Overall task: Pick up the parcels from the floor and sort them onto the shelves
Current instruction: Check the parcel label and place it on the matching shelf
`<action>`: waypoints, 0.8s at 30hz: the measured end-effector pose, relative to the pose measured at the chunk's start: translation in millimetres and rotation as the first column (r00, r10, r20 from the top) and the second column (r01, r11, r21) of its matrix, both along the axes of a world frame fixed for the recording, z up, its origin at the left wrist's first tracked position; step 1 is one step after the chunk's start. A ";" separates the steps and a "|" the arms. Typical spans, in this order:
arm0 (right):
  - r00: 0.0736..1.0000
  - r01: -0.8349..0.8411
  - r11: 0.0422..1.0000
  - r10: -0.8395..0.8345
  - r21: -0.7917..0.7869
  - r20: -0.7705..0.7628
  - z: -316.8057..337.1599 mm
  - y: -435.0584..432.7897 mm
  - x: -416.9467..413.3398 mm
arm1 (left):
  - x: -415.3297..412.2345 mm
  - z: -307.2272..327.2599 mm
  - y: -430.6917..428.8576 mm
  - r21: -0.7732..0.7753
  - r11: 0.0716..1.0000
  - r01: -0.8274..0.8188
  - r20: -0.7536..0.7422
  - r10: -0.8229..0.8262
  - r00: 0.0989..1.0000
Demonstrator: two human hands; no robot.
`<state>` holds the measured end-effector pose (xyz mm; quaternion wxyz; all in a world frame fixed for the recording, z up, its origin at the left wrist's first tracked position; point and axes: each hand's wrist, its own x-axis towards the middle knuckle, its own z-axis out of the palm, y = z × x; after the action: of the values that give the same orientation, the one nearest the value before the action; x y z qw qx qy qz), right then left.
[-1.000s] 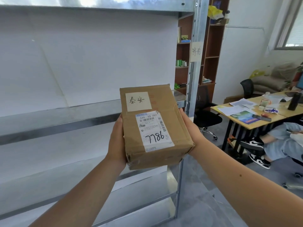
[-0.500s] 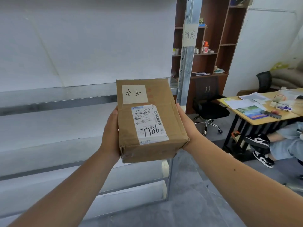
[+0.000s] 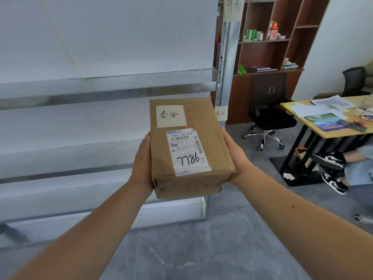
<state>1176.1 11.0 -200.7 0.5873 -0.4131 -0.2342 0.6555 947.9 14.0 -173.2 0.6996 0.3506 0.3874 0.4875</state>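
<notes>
Two hands, left hand (image 3: pixel 142 164) and right hand (image 3: pixel 235 156), clamp the parcel (image 3: pixel 189 146) by its sides. It hangs before the shelves (image 3: pixel 101 89), near their right post.

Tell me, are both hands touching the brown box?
Touching. The head view shows the left hand pressed flat against the left side of the cardboard parcel and the right hand against its right side, holding it up between them.

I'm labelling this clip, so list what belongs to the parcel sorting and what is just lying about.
Part of the job:
- brown parcel, gripped between left hand and right hand
- handwritten note on the parcel
- matching tag on the shelf post
- metal shelves

Just lying about:
- office chair
- desk with papers
- wooden bookcase
</notes>
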 end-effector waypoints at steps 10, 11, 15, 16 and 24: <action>0.997 0.044 0.995 -0.037 -0.092 0.070 -32.9 7.3 6.3 | 3.7 -45.0 17.6 -0.076 0.997 0.035 0.041 -0.031 0.999; 0.997 0.040 0.995 -0.034 -0.095 0.064 -34.0 8.6 5.3 | 3.3 -48.3 20.1 -0.076 0.996 0.037 0.052 -0.033 0.998; 0.995 0.054 0.992 -0.044 -0.116 0.088 -37.4 14.0 2.5 | 2.3 -55.4 29.2 -0.080 0.996 0.036 0.064 -0.031 0.997; 0.995 0.051 0.991 -0.040 -0.126 0.088 -39.6 16.2 2.0 | 2.8 -55.9 30.9 -0.084 0.995 0.047 0.071 -0.041 0.997; 0.990 0.116 0.977 -0.100 -0.177 0.099 -42.0 32.7 4.1 | 8.0 -63.1 50.8 -0.121 0.985 0.124 0.121 -0.109 0.987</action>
<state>1180.2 43.7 -242.7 0.5706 -0.5063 -0.1763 0.6221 956.0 64.8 -236.3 0.7690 0.2987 0.3559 0.4390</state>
